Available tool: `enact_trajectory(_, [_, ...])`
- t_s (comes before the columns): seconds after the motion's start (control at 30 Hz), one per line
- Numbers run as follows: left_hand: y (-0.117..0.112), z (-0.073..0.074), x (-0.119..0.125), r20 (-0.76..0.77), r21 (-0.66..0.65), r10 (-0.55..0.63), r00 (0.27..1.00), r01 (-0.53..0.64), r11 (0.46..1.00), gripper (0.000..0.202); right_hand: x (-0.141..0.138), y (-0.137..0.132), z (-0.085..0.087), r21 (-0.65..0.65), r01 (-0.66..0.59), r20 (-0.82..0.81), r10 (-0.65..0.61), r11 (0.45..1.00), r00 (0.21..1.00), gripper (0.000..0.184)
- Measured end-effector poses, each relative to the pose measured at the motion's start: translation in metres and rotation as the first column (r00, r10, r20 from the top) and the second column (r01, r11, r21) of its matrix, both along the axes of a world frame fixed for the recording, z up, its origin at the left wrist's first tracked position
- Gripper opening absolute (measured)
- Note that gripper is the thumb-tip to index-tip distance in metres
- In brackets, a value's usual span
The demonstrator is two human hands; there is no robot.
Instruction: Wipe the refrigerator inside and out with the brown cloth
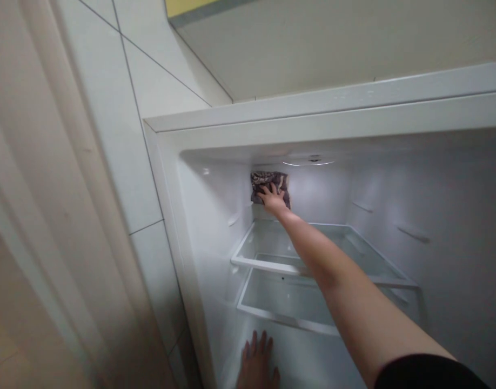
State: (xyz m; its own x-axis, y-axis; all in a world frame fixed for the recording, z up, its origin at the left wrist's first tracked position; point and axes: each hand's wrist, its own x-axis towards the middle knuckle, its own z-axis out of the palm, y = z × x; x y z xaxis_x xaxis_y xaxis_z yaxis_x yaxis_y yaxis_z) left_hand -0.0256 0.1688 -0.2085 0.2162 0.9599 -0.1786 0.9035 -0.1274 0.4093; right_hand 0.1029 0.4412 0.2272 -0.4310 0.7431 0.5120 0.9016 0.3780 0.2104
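Cloth (269, 178) is held under spread right hand (274, 202), 11 o'clock in fridge (321, 122); left hand (257, 366) spread, 7 o'clock; cloth could be dropped onto shelf (268, 265) if pressure is eased

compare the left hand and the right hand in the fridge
The right hand is spread over a patterned cloth; the left hand shows no cloth. The right hand sits above the upper shelf; the left hand is lower in the picture. Both are bare and open.
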Motion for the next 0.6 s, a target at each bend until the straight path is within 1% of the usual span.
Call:
enact_trajectory(0.03, [0.0, -0.003, 0.002, -0.024, -0.003, 0.02, 1.0, -0.02, 1.0, 0.085, 0.006, -0.001, -0.001, -0.015, -0.02, 0.04, 0.021, 1.0, 0.999, 0.064])
enact_trajectory(0.1, [0.0, -0.008, 0.007, -0.052, -0.003, 0.051, 0.997, -0.051, 0.999, 0.086, 0.031, -0.005, -0.002, -0.044, -0.062, 0.12, 0.067, 0.997, 0.991, 0.06])
enact_trajectory(0.2, [-0.001, -0.012, 0.01, -0.055, 0.056, 0.072, 0.996, -0.069, 0.996, 0.086, 0.09, -0.019, -0.005, -0.092, -0.101, 0.229, 0.119, 0.991, 0.966, 0.053])
enact_trajectory(0.27, [-0.002, -0.013, 0.01, -0.038, 0.092, 0.074, 0.997, -0.07, 0.993, 0.085, 0.131, -0.031, -0.007, -0.086, -0.073, 0.245, 0.092, 0.994, 0.965, 0.055])
enact_trajectory(0.3, [-0.003, -0.013, 0.01, -0.029, 0.103, 0.074, 0.997, -0.07, 0.992, 0.085, 0.149, -0.037, -0.008, -0.054, -0.027, 0.216, 0.038, 0.998, 0.976, 0.059])
enact_trajectory(0.33, [-0.003, -0.013, 0.01, -0.023, 0.111, 0.073, 0.997, -0.07, 0.991, 0.084, 0.165, -0.042, -0.009, 0.001, 0.05, 0.14, -0.05, 0.999, 0.989, 0.064])
enact_trajectory(0.37, [-0.004, -0.013, 0.01, -0.021, 0.115, 0.073, 0.997, -0.07, 0.991, 0.084, 0.177, -0.046, -0.01, 0.058, 0.147, 0.025, -0.149, 0.987, 0.989, 0.068])
enact_trajectory(0.4, [-0.004, -0.013, 0.01, -0.022, 0.117, 0.073, 0.997, -0.07, 0.991, 0.083, 0.186, -0.049, -0.01, 0.104, 0.25, -0.115, -0.238, 0.963, 0.965, 0.072])
enact_trajectory(0.43, [-0.005, -0.012, 0.011, -0.024, 0.119, 0.073, 0.997, -0.069, 0.99, 0.083, 0.191, -0.05, -0.01, 0.128, 0.34, -0.254, -0.301, 0.932, 0.919, 0.073])
enact_trajectory(0.47, [-0.005, -0.012, 0.011, -0.026, 0.121, 0.073, 0.997, -0.07, 0.99, 0.084, 0.192, -0.05, -0.008, 0.132, 0.405, -0.371, -0.334, 0.905, 0.867, 0.073])
enact_trajectory(0.5, [-0.005, -0.013, 0.012, -0.028, 0.122, 0.075, 0.997, -0.071, 0.99, 0.084, 0.189, -0.049, -0.006, 0.126, 0.438, -0.455, -0.34, 0.89, 0.823, 0.072])
enact_trajectory(0.53, [-0.004, -0.013, 0.012, -0.029, 0.122, 0.077, 0.997, -0.073, 0.99, 0.084, 0.182, -0.047, -0.003, 0.118, 0.453, -0.516, -0.335, 0.884, 0.788, 0.07])
enact_trajectory(0.6, [-0.003, -0.016, 0.013, -0.031, 0.12, 0.081, 0.996, -0.077, 0.99, 0.084, 0.159, -0.042, 0.007, 0.085, 0.466, -0.597, -0.329, 0.881, 0.731, 0.066])
